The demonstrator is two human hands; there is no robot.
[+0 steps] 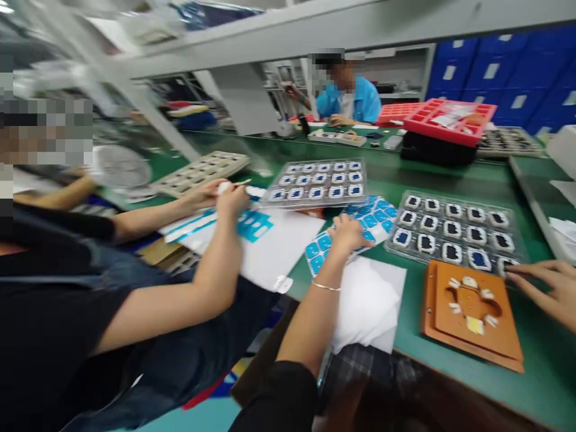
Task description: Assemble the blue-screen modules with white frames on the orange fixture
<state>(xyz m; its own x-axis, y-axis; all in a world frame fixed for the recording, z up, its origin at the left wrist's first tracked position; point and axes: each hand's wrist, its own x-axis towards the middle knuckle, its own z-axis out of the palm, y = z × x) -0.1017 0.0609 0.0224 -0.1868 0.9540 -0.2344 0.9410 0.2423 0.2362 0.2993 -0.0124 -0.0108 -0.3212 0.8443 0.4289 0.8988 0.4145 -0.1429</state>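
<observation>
My left hand (347, 235) rests on a sheet of blue stickers (321, 251), its fingers spread and bent down onto the sheet. Beneath my left wrist lies a crumpled white cloth or paper (366, 303). At the right edge, my right hand (551, 289) reaches in with fingers stretched out. Its fingertips touch a small white-framed dark part (506, 264) at the near right corner of a clear plastic tray (396, 247). Similar parts fill that tray's pockets. Just left of my right hand sits an orange fixture block (488, 300) with a shaped recess and white pads.
A co-worker (180, 300) on my left handles a small item above a white sheet (292, 240) with blue strips. Another clear tray (319, 180) of parts stands ahead. Red trays (450, 120) are stacked farther back. Across the bench sits another person (353, 99).
</observation>
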